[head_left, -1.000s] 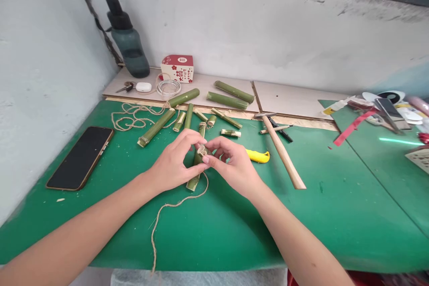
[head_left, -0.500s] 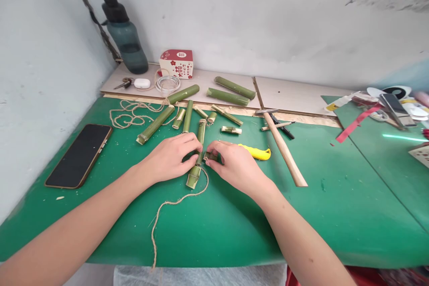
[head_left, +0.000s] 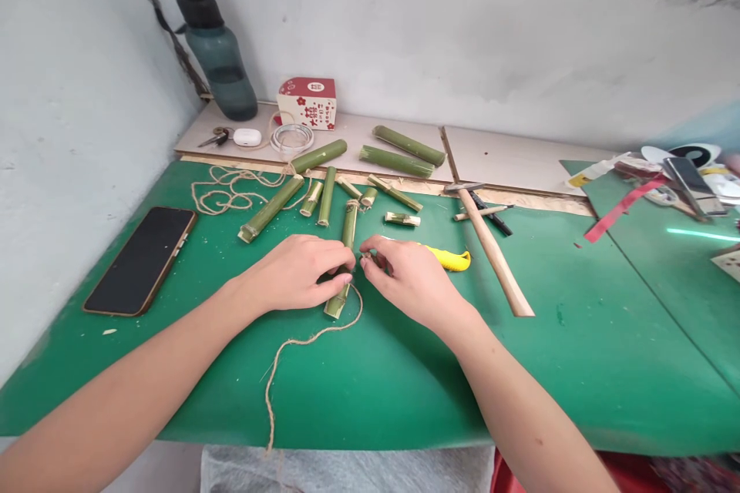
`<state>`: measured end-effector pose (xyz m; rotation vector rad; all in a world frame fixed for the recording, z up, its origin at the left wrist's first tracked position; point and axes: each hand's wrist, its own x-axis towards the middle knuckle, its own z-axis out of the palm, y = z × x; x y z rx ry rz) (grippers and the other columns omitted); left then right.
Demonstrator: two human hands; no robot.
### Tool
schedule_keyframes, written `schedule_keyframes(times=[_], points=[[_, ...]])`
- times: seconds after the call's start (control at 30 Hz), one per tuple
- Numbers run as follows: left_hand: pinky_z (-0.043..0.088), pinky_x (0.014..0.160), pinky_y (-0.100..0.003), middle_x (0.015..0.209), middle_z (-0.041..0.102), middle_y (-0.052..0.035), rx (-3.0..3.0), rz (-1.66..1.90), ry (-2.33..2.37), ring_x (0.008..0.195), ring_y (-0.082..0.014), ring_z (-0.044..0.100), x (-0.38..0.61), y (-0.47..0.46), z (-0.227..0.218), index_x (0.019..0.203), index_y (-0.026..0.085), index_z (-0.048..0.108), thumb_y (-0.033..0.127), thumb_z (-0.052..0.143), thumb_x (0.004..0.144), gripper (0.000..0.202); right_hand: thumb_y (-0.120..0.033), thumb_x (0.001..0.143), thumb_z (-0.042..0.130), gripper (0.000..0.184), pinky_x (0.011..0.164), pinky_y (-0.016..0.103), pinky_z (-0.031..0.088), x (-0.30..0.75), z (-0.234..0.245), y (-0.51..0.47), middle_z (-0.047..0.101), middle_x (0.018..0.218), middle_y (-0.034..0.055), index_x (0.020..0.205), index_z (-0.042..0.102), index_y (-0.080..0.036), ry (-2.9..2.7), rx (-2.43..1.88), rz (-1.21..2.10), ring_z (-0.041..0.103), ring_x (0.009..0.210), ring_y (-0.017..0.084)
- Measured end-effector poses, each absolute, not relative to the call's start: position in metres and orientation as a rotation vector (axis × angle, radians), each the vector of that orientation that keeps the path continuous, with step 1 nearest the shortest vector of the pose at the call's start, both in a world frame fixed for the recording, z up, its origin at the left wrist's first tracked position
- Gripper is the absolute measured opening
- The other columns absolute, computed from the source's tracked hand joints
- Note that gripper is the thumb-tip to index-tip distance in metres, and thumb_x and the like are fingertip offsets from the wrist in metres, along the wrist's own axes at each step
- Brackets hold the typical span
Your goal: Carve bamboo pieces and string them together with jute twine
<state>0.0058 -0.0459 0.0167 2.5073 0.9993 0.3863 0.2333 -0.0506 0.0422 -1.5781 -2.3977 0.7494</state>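
My left hand (head_left: 306, 271) is closed over the middle of a green bamboo stick (head_left: 350, 227), which lies lengthwise on the green tabletop (head_left: 381, 393). A strand of twine (head_left: 312, 339) is tied round the stick near its lower end, and its loose tail curls toward the front edge. Just right of the stick, my right hand (head_left: 413, 277) pinches a short bamboo piece, mostly hidden behind the fingers. Beyond the hands lie another short bamboo piece (head_left: 403, 219) and several longer lengths. A yellow-handled tool (head_left: 452, 259) sits partly behind my right hand.
A hammer (head_left: 496, 250) lies to the right, across a pen-like stick and a black tool. On the left are a phone (head_left: 140, 262) and loose twine (head_left: 223, 196). A bottle (head_left: 220, 69), tape roll (head_left: 292, 139) and red-and-white box (head_left: 307, 104) stand at the back.
The view has shifted slightly. My right fingers now cover more of the short bamboo piece, and my left thumb and fingers sit further across the stick.
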Motion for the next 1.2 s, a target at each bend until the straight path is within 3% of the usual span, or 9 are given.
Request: schedule_keyframes(times=[0.3,0.47,0.6,0.77,0.87,1.0,1.1,1.2], points=[[0.038,0.069,-0.032,0.084,0.069,0.0028,2.525,0.390,0.977,0.073,-0.0158,0.061,0.007,-0.046,0.014,0.094,0.023,0.061,0.024,0.053,0.102,0.011,-0.032,0.097,0.062,0.008,0.061,0.028,0.029,0.232,0.040,-0.048,0.068,0.073,-0.0038,0.099,0.061,-0.024,-2.299,-1.611,0.762,0.054,0.060,0.014],[0.040,0.069,-0.033,0.087,0.070,0.0019,2.548,0.378,0.980,0.074,-0.0161,0.062,0.007,-0.046,0.014,0.095,0.022,0.062,0.025,0.052,0.103,0.014,-0.034,0.097,0.063,0.014,0.062,0.028,0.029,0.232,0.041,-0.049,0.063,0.066,-0.0047,0.090,0.055,-0.024,-2.252,-1.631,0.742,0.051,0.056,0.015],[0.041,0.069,-0.033,0.086,0.070,0.0016,2.587,0.366,0.986,0.073,-0.0165,0.063,0.008,-0.047,0.014,0.095,0.022,0.063,0.026,0.051,0.104,0.015,-0.034,0.097,0.061,0.018,0.062,0.028,0.029,0.231,0.042,-0.049,0.065,0.072,-0.0028,0.084,0.052,-0.024,-2.232,-1.617,0.716,0.052,0.060,0.016],[0.046,0.076,-0.032,0.097,0.070,-0.0023,2.488,0.662,1.328,0.085,-0.0183,0.066,0.005,-0.042,0.014,0.103,0.021,0.063,0.025,0.051,0.103,0.013,-0.033,0.095,0.065,0.017,0.063,0.029,0.033,0.232,0.041,-0.049,0.063,0.073,-0.0027,0.086,0.053,-0.024,-2.182,-1.579,0.668,0.051,0.064,0.016],[0.047,0.076,-0.032,0.106,0.067,-0.0039,2.315,0.771,1.565,0.085,-0.0176,0.064,-0.002,-0.034,0.014,0.106,0.021,0.063,0.024,0.054,0.100,0.011,-0.030,0.095,0.068,0.017,0.066,0.028,0.038,0.232,0.044,-0.053,0.062,0.076,-0.0030,0.085,0.055,-0.023,-2.124,-1.420,0.861,0.053,0.069,0.015],[0.047,0.074,-0.031,0.108,0.064,-0.0051,2.212,0.863,1.663,0.081,-0.0166,0.062,-0.012,-0.023,0.014,0.107,0.019,0.063,0.022,0.054,0.097,0.014,-0.028,0.092,0.076,0.015,0.070,0.026,0.046,0.225,0.048,-0.065,0.065,0.088,-0.0012,0.085,0.065,-0.021,-2.029,-1.036,1.421,0.059,0.077,0.013],[0.046,0.072,-0.029,0.093,0.065,-0.0013,2.162,0.788,1.506,0.075,-0.0150,0.059,-0.018,-0.022,0.022,0.101,0.020,0.064,0.023,0.055,0.094,0.011,-0.026,0.090,0.081,0.009,0.072,0.025,0.049,0.217,0.045,-0.075,0.064,0.096,0.0002,0.088,0.075,-0.020,-2.068,-0.894,1.561,0.062,0.081,0.012],[0.044,0.061,-0.027,0.075,0.064,0.0031,2.059,0.415,1.284,0.065,-0.0138,0.057,-0.024,-0.026,0.041,0.091,0.022,0.065,0.029,0.059,0.092,0.009,-0.023,0.092,0.079,0.003,0.079,0.025,0.052,0.211,0.040,-0.081,0.065,0.094,-0.0001,0.093,0.080,-0.021,-2.200,-0.862,1.543,0.066,0.085,0.012]])
